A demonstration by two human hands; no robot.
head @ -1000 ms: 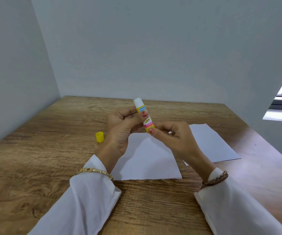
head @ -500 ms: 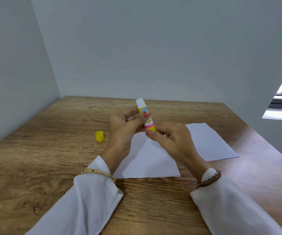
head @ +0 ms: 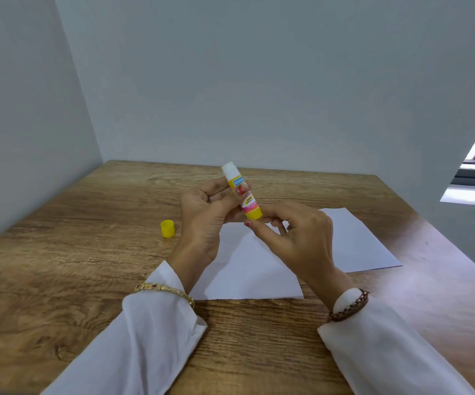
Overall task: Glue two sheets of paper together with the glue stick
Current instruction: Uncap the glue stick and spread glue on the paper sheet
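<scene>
One glue stick [head: 243, 193], uncapped, white tip up and tilted far-left, held above the near sheet [head: 242, 269]. Two sheets total; second sheet [head: 356, 240] lies right. One yellow cap [head: 168, 228] stands left on table [head: 59, 280]. Left hand [head: 205, 215] grips the barrel; right hand [head: 293, 238] pinches its yellow base.

Glue stick [head: 242, 192] uncapped, tilted, held up – two white sheets [head: 247, 269] [head: 356, 240] flat, overlapping.
</scene>
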